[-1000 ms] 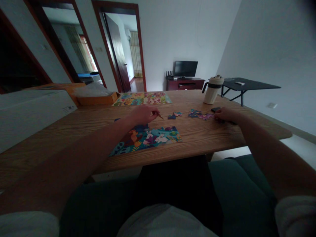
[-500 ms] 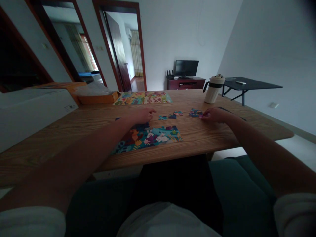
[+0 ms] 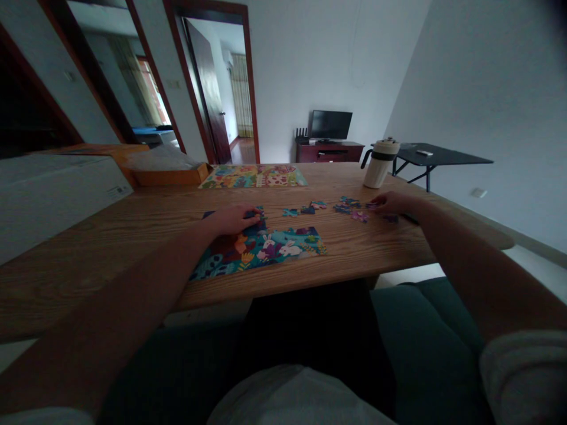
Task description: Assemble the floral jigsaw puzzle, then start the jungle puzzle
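A partly assembled jigsaw puzzle lies on the wooden table, showing white rabbits and a fox-like animal among teal plants. My left hand rests over its dark upper left part, fingers stretched out and holding nothing visible. To the right, my right hand has its fingertips closed on a puzzle piece low over the table. A cluster of loose puzzle pieces is just left of that hand, with a pink-purple piece in front. Several separate pieces lie between my hands.
A colourful picture sheet lies at the table's far side. Left of it stands an orange box with clear plastic, beside a white box. A cream thermal jug with a black handle stands at the far right.
My left hand has moved left and down onto the puzzle. My right hand has shifted slightly right, away from the cluster; the pink-purple piece now shows left of it.
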`<state>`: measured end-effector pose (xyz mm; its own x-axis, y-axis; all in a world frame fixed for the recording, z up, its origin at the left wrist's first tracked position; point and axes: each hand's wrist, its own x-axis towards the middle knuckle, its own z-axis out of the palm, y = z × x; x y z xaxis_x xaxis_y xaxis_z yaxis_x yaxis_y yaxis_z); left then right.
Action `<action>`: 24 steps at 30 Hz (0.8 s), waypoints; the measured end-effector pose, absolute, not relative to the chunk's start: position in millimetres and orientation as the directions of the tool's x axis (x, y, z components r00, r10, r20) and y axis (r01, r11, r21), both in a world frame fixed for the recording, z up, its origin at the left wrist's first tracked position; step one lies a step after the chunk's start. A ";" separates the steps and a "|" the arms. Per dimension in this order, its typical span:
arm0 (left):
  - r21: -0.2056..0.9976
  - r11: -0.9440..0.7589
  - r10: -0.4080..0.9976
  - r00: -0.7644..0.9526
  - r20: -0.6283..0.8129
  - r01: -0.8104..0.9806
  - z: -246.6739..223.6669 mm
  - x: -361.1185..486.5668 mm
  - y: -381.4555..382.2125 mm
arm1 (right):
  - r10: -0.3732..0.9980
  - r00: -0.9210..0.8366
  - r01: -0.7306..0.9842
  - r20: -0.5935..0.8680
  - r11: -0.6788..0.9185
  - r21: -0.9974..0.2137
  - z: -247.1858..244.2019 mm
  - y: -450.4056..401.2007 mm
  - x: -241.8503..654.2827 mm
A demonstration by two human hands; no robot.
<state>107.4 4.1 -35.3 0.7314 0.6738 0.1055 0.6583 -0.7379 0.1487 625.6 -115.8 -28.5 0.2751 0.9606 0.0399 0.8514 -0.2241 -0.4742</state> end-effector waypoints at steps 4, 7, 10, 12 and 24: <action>0.131 -0.763 0.647 0.752 0.126 0.633 -35.1 107.9 3.9 | 0.968 0.251 0.887 -0.019 -0.238 -0.396 -30.7 -104.6 632.4; 0.116 -0.769 0.639 0.759 0.125 0.628 -36.5 108.1 3.9 | 0.972 0.230 0.893 -0.045 -0.230 -0.386 -27.2 -102.1 634.1; 0.123 -0.778 0.628 0.769 0.116 0.616 -38.7 108.3 5.2 | 0.978 0.199 0.888 -0.067 -0.209 -0.410 -21.6 -105.0 630.1; 0.139 -0.780 0.625 0.772 0.113 0.611 -40.6 108.2 6.7 | 0.980 0.196 0.885 -0.047 -0.197 -0.422 -17.1 -107.3 624.1; 0.145 -0.776 0.629 0.767 0.124 0.614 -42.0 107.6 6.5 | 0.981 0.187 0.745 -0.055 -0.178 -0.643 13.6 -115.4 559.4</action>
<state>107.6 6.5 -42.0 0.7671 0.6294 0.1240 0.6135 -0.7763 0.1449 559.4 -115.4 13.6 0.1872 0.9808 -0.0550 0.7453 -0.1783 -0.6425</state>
